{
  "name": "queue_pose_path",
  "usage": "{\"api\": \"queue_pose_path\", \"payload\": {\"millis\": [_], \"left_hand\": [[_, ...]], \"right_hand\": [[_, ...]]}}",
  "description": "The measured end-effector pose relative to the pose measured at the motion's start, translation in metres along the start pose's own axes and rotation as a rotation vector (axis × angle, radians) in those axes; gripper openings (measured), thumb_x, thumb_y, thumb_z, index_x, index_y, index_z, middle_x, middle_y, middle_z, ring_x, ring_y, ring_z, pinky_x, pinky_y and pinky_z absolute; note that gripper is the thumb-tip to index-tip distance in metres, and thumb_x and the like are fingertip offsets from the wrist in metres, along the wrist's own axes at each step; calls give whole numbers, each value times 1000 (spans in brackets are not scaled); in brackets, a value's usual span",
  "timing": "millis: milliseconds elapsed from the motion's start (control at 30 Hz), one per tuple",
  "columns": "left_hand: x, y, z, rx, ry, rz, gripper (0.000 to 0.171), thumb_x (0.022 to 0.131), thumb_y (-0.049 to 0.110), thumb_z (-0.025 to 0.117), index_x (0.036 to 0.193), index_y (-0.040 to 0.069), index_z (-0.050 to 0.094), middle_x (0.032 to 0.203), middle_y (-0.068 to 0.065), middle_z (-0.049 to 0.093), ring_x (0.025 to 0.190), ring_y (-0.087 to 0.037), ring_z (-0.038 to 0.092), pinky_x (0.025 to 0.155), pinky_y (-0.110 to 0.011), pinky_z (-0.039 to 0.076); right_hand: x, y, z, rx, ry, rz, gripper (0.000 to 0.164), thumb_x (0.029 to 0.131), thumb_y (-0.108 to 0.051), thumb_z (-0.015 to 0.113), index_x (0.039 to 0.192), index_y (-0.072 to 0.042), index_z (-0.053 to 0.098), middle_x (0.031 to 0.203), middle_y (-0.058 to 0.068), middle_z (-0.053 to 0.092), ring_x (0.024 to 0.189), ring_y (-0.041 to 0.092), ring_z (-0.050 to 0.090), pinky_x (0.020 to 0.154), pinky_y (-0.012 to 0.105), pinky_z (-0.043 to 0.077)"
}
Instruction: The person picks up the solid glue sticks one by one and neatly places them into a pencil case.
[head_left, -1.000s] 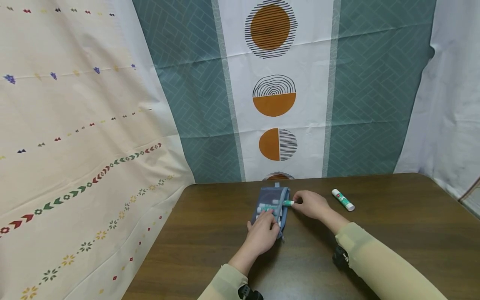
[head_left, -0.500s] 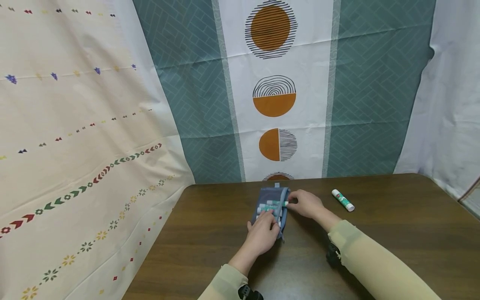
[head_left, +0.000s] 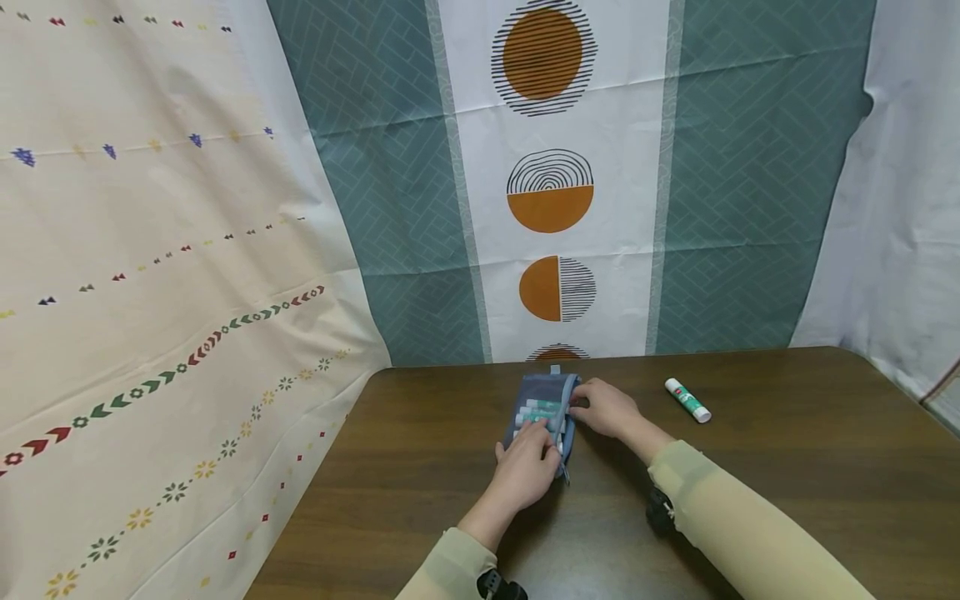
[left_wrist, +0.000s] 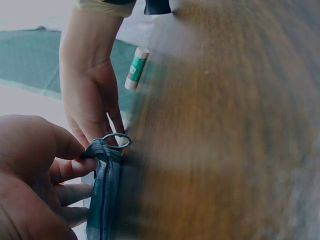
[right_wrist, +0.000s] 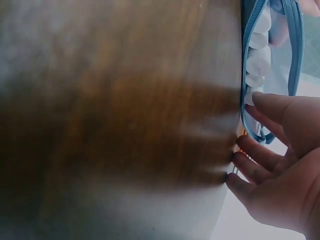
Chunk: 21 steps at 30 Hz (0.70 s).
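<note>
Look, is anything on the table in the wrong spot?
One glue stick lies alone on the table, apart from the pouch where others sit. The left hand grips the open pouch; the right hand touches its edge. Nothing is spilled.

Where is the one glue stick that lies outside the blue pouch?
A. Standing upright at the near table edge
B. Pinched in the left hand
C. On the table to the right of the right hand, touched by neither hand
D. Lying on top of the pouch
C: the loose glue stick lies flat on the table, apart from the right hand, the left hand and the pouch.
</note>
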<state>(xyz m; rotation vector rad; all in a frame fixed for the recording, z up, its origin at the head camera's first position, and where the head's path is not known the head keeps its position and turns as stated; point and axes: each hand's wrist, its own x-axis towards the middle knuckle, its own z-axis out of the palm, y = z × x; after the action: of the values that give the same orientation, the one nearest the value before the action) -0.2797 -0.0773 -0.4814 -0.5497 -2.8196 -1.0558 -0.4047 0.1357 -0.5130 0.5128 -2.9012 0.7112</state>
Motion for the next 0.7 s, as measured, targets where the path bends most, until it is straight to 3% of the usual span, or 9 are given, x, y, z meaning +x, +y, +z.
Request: {"api": "queue_pose_path", "payload": {"millis": [67,233,700], "left_hand": [[0,0,0,-2,5,8,21,104,13,59,84,18,58,161,-16,58,156,-49,43,108,-95,16],[2,1,0,10,-18,-25,22,106,14,59,84,18,59,163,-15,56,158,-44,41,112,-93,15],[4,-3,2,34,-29,-39,22,106,14,60,85,19,60,165,-14,55,159,-43,40,112,-92,16]], "right_hand": [[-11,-19,-16,24,-15,24,18,102,-27,79,114,-14,83,124,17,71,114,38,69,91,58,58],[-21,-37,-26,20,-41,37,24,105,-24,76,123,-10,82,134,23,67,122,42,67,96,59,58],[-22,-35,-24,27,-100,35,33,107,-22,73,134,-4,77,148,31,58,137,51,57,108,65,51]]}}
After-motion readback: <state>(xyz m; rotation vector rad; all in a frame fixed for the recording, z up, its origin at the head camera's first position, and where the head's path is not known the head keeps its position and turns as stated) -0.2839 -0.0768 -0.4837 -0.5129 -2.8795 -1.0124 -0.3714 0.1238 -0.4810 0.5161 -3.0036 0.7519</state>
